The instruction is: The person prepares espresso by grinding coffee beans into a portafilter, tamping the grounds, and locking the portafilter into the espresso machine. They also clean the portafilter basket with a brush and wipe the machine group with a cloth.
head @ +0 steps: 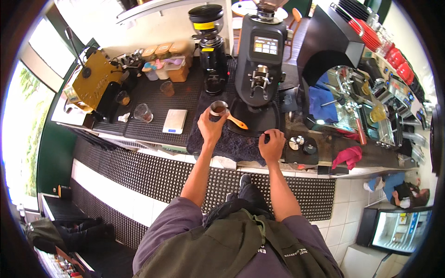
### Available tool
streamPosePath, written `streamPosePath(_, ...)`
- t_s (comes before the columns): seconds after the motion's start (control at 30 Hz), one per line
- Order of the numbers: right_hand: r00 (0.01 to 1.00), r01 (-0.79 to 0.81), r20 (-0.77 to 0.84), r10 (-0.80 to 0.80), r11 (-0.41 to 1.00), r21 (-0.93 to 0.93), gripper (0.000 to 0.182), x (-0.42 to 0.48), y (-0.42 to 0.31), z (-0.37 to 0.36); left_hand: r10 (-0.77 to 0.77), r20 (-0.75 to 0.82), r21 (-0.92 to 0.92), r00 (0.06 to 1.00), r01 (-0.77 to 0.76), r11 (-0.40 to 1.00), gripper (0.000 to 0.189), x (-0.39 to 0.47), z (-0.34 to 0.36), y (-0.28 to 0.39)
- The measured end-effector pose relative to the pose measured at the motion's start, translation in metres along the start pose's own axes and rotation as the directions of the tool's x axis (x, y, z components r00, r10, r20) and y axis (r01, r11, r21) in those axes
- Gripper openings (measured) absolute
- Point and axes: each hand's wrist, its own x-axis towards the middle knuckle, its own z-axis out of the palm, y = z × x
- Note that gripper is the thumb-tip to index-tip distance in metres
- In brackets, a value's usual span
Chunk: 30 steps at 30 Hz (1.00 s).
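My left hand (211, 128) grips a small metal cup (218, 108) by its side, with brown matter inside, perhaps ground coffee. From beside my left fingertips a wooden handle (238, 122) slants out over the tray (255, 121) of the black coffee grinder (260, 59); its other end is hidden. My right hand (272, 146) is at the front edge of the dark towel (233, 147), fingers curled. A dark spot shows between thumb and fingers, and I cannot tell whether it is an object. Right of it, a metal tamper (296, 142) and a round black tool (309, 147) stand on a mat.
A second grinder (212, 59), a white scale (175, 121) and several cups, one a clear cup (143, 113), stand left. Right are an espresso machine (393, 90), a portafilter handle (360, 129), a blue cloth (321, 99) and a pink cloth (347, 157). A person (399, 191) is at far right.
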Motion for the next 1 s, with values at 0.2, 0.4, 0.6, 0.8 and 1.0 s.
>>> streamPosePath(0.2, 0.999, 0.042, 0.0, -0.042, 0.999, -0.032, 0.015, 0.0, 0.0, 0.003, -0.166, -0.027, -0.083, 0.986, 0.163, 0.983, 0.055, -0.009, -0.038, -0.036)
streamPosePath(0.4, 0.999, 0.034, 0.019, -0.032, 0.997, -0.076, 0.014, 0.0, 0.008, 0.002, -0.261, -0.184, -0.02, 0.948, 0.262, 0.965, 0.052, 0.013, -0.083, -0.072)
streamPosePath(0.6, 0.997, 0.048, 0.062, -0.041, 0.992, -0.113, 0.013, 0.002, 0.008, 0.007, -0.227, -0.225, 0.046, 0.948, 0.243, 0.969, 0.061, 0.05, -0.114, -0.123)
streamPosePath(0.8, 0.994, 0.1, 0.052, -0.095, 0.989, -0.109, 0.013, 0.006, 0.004, 0.01, -0.123, -0.165, 0.18, 0.979, 0.152, 0.972, 0.108, 0.051, -0.119, -0.159)
streamPosePath(1.0, 0.994, 0.095, 0.065, -0.086, 0.984, -0.151, 0.013, 0.002, 0.008, 0.013, -0.234, -0.071, -0.004, 0.97, 0.234, 0.972, 0.039, 0.027, -0.184, -0.206)
